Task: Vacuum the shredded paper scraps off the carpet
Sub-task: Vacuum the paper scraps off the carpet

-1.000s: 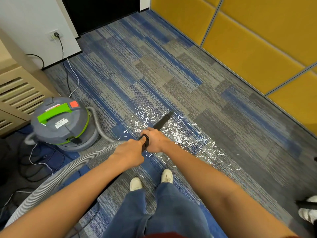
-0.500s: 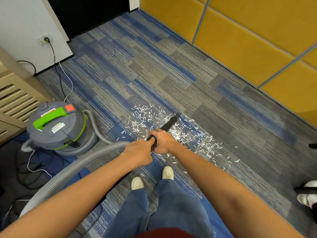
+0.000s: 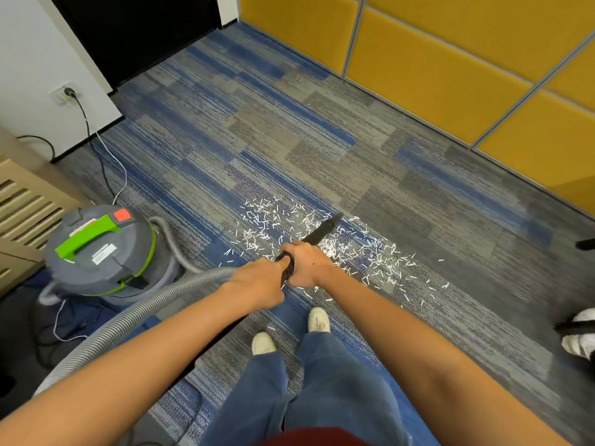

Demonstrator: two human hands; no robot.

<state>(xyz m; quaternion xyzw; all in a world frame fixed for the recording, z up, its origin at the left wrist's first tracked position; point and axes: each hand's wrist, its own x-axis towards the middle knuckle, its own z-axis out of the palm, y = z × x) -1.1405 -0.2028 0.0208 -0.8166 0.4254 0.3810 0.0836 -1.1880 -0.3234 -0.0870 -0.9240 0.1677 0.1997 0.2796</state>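
The step in hand looks like the working pass itself: the black nozzle [image 3: 317,234] is already down among the shredded paper scraps [image 3: 351,249], its tip pointing toward 1 o'clock from the hands and sitting at the far edge of the litter; whether the tip touches the pile or rides just over it cannot be told from this view

The scraps lie on the carpet [image 3: 289,149] in a loose band just beyond the person's shoes [image 3: 291,331], running from about 11 o'clock of the hands round to 3 o'clock, densest beside the nozzle and thinning to stray bits at the right end; plenty remains, so the job seems early rather than late

Both hands are closed round the tube: the left hand [image 3: 257,283] is wrapped fully about the rear of the black handle where the grey ribbed hose [image 3: 154,304] joins it, fingers curled tight; the right hand [image 3: 306,263] is clenched just ahead of it on the same tube, the two hands touching or nearly so

The hose trails back toward 8 o'clock and loops to the grey and green vacuum canister [image 3: 99,252], which stands at 9 o'clock of the hands, well apart from the scraps

Next, I judge, the tip wants sweeping sideways toward 3 o'clock through the thick patch, kept low; a fast swing could scatter the light strips rather than lift them
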